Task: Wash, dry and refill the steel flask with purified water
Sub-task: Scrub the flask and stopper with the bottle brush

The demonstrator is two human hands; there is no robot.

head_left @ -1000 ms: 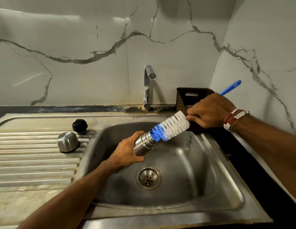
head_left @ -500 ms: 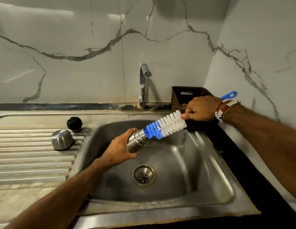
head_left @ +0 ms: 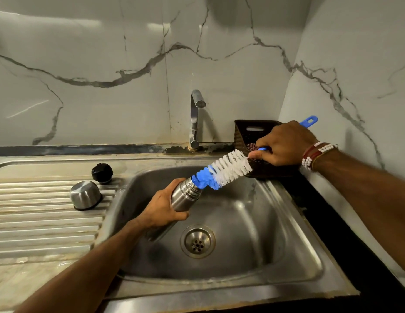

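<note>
Left hand [head_left: 162, 207] gripping steel flask [head_left: 184, 196], holding it tilted over sink [head_left: 264, 233], mouth pointing up and right. Right hand [head_left: 285, 144] gripping bottle brush [head_left: 224, 169] by blue handle, blue bristle tip touching flask mouth. Steel cap [head_left: 85, 195] and black stopper [head_left: 102, 173] sitting on ribbed counter [head_left: 39, 222], left of sink.

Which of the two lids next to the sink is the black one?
The small stopper, farther back toward the wall. The other lid, the cup, is bigger, shiny steel and sits in front of it.
</note>
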